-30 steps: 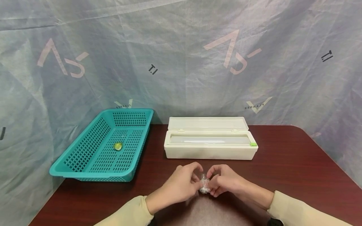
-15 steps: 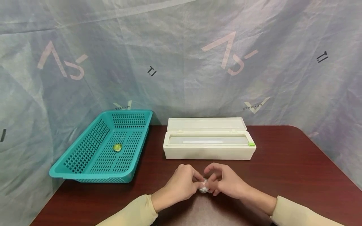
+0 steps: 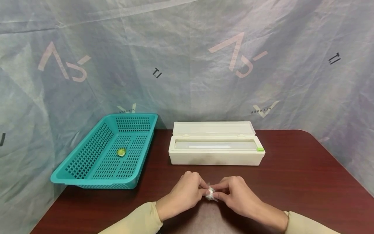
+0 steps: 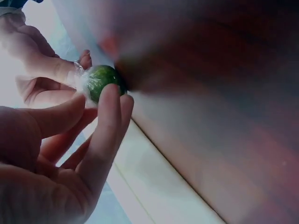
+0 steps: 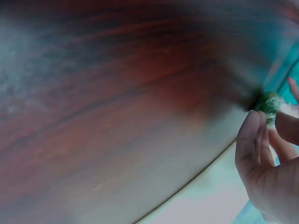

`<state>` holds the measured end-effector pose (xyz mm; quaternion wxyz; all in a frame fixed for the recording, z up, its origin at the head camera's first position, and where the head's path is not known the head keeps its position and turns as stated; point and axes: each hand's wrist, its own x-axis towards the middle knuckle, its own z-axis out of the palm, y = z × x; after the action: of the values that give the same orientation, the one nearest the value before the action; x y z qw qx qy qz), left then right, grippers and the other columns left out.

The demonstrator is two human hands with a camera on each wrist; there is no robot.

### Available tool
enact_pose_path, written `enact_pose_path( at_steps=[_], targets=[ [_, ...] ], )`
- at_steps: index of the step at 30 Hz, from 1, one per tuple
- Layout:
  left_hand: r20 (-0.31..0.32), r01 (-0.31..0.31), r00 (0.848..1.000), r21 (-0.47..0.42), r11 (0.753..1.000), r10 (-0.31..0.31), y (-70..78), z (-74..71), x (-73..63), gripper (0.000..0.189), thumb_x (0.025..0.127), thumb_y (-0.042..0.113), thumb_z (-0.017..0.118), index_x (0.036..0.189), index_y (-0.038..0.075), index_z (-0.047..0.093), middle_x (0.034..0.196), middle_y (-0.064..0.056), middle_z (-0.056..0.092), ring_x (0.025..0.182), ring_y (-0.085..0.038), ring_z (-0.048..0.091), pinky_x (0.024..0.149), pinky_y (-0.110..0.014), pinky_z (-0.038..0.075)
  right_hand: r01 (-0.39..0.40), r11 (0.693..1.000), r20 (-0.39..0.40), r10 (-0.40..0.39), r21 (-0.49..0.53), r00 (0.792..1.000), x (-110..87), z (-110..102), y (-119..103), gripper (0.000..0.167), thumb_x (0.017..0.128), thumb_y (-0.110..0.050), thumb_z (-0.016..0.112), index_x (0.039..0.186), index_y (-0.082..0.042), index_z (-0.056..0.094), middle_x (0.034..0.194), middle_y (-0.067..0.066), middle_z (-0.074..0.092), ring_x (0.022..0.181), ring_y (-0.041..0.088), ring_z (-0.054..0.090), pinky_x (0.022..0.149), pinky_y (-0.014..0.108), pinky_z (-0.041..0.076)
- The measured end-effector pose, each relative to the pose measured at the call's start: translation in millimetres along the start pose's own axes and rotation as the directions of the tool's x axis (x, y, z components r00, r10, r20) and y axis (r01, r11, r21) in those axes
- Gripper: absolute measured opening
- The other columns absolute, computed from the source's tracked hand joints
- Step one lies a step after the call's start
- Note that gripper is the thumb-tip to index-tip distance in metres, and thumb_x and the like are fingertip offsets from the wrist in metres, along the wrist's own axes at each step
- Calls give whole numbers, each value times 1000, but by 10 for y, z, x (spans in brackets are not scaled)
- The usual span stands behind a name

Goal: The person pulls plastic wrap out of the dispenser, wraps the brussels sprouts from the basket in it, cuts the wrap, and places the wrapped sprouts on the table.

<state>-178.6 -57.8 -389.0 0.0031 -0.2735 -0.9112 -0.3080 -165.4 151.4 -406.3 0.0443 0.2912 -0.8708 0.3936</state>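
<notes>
A small round green fruit, like a lime, is wrapped in crinkled cling film between the two hands, low over the table. Its dark green skin shows in the left wrist view, where the lime has film gathered on one side. My left hand pinches the bundle from the left with thumb and fingers. From the right, my right hand pinches the film with thumb and forefinger. Part of the lime is hidden behind fingers in the right wrist view.
A teal plastic basket stands at the left with one small film-wrapped green fruit in it. Behind the hands is a long white cling film dispenser, lid raised, a roll inside, a green cutter tab at its right end. A grey sheet hangs behind the table.
My right hand's fingers were apart from the film half a second ago and have now come down to pinch it. The left hand has kept its hold on the bundle.
</notes>
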Motion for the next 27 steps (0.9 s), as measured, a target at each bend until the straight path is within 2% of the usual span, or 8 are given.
enact_pose_path(
  at_steps=[4, 7, 11, 15, 19, 22, 27],
  targets=[
    [39, -44, 998, 51, 998, 42, 2, -4, -19, 7, 88, 8, 86, 93, 12, 87, 89, 4, 79, 86, 1, 68, 69, -17, 53, 9, 1000, 24, -9, 10, 1000, 9, -21, 34, 14, 90, -12, 85, 103, -10, 86, 88, -11, 75, 79, 0, 64, 66, 26, 54],
    [56, -70, 996, 36, 997, 68, -10, -6, -12, 8, 88, 6, 85, 94, 10, 87, 89, 5, 79, 86, 3, 67, 69, -14, 52, 1, 999, 32, -3, 37, 999, 36, -42, 25, 14, 90, -10, 84, 104, -10, 85, 93, -7, 76, 83, 4, 66, 69, 28, 57],
    [78, -105, 992, 14, 994, 104, -37, -21, 4, 9, 89, 6, 84, 97, 10, 87, 95, 5, 77, 91, 0, 66, 77, -17, 53, 1, 998, 41, -4, 66, 999, 69, -41, 2, 17, 91, -9, 82, 109, -9, 83, 101, -5, 73, 85, 6, 67, 71, 29, 58],
    [63, -127, 990, 10, 992, 126, -47, -14, 4, 9, 89, 7, 84, 95, 12, 87, 98, 6, 74, 94, -2, 65, 81, -20, 53, 0, 999, 50, -3, 47, 999, 72, -22, -3, 17, 91, -13, 84, 108, -8, 84, 100, -5, 71, 83, 6, 66, 70, 28, 57],
    [41, -148, 988, 19, 989, 148, -27, 4, 11, 10, 88, 5, 84, 91, 14, 87, 88, 12, 72, 85, 3, 62, 74, -15, 50, 11, 1000, 26, -12, 25, 1000, 61, -13, 17, 15, 90, -17, 86, 102, -8, 85, 97, -6, 71, 84, 6, 66, 70, 28, 57],
    [44, -140, 989, 37, 989, 139, -7, -2, 27, 12, 88, 4, 84, 90, 14, 87, 88, 11, 76, 84, 5, 63, 70, -14, 49, 19, 999, 18, -20, 38, 1000, 54, -6, 33, 15, 90, -17, 86, 101, -7, 85, 96, -6, 71, 83, 5, 65, 69, 27, 56],
    [45, -28, 999, -59, 998, 31, 2, -18, 62, 9, 85, 1, 85, 90, 8, 86, 83, 7, 78, 71, 8, 62, 62, -15, 49, 10, 999, 34, -12, 51, 999, 59, -18, 45, 11, 91, -14, 85, 101, -8, 86, 94, -4, 74, 82, 3, 66, 69, 25, 56]
  ],
)
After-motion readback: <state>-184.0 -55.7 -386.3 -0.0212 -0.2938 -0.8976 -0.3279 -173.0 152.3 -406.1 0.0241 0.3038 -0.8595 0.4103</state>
